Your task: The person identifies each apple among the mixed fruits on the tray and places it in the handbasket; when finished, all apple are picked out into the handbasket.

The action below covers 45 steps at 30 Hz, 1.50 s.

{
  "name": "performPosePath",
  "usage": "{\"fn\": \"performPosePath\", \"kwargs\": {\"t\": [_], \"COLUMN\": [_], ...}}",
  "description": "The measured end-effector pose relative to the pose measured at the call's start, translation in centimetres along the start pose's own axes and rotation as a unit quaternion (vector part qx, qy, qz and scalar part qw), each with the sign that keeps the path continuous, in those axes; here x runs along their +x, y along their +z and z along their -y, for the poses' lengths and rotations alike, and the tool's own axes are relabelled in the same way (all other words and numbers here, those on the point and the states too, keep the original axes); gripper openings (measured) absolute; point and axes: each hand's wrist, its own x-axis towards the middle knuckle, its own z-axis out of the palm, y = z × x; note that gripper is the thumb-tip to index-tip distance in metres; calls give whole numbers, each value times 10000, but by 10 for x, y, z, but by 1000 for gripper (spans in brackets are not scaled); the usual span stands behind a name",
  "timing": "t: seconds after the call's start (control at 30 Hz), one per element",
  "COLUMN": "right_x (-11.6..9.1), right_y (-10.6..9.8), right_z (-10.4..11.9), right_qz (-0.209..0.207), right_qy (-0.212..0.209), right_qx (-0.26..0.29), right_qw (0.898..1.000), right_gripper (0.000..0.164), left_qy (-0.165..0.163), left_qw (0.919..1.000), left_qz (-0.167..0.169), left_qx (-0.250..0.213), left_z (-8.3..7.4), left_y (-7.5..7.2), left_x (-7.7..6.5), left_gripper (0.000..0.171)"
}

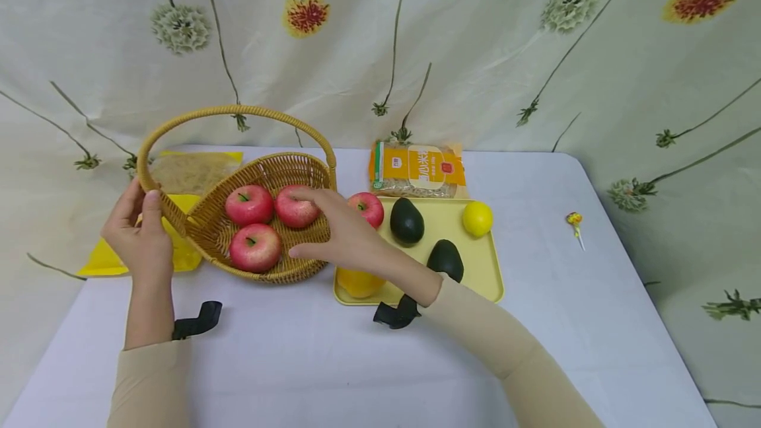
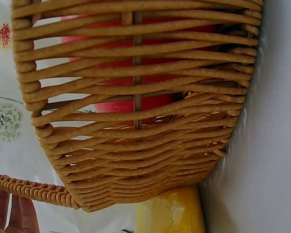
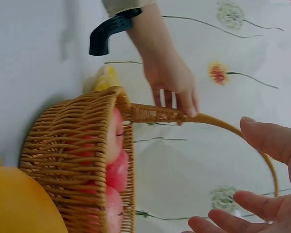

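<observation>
A wicker basket (image 1: 297, 274) with a tall arched handle stands on the left of the table, holding three red apples (image 1: 255, 248). My left hand (image 1: 143, 238) grips the lower left part of the handle (image 3: 155, 113), thumb on the near side. Over the basket's right side hovers my right hand (image 1: 339, 233), thumb and fingers spread apart and nothing between them; it partly covers one apple in the head view. Through the weave in the left wrist view, red apples (image 2: 136, 104) show. Just right of the basket lies a yellow tray (image 1: 475, 283).
On the tray are an apple (image 1: 366, 209), two avocados (image 1: 407, 221), a yellow lemon-like fruit (image 1: 477, 218) and a larger yellow-orange fruit (image 1: 359, 284). A grain bag (image 1: 419, 167) lies behind it. Yellow packaging (image 1: 187, 253) sits behind the basket. A lollipop (image 1: 575, 220) lies far right.
</observation>
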Motion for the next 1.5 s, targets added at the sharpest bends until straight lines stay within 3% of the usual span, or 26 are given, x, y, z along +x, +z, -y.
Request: {"fn": "performPosePath", "kwargs": {"t": [0.3,0.63,0.9,1.5], "right_x": [-33,-33,-23,-9], "right_y": [-35,-58,-54,-37], "right_z": [-19,-62,-83,-101], "right_qz": [-528,-1293,-1575,-1616], "right_qy": [90,432,630,948], "right_qx": [395,704,750,735], "right_qw": [9978,9882,9826,9795], "right_gripper": [64,65,72,75], "left_qy": [113,55,27,91], "left_qw": [9999,9999,9999,10000], "left_qz": [-47,-20,-27,-8], "left_qx": [93,135,112,24], "left_z": [0,0,0,1], "left_y": [0,-1,0,0], "left_x": [-1,0,1,0], "left_gripper": [29,29,29,28]}}
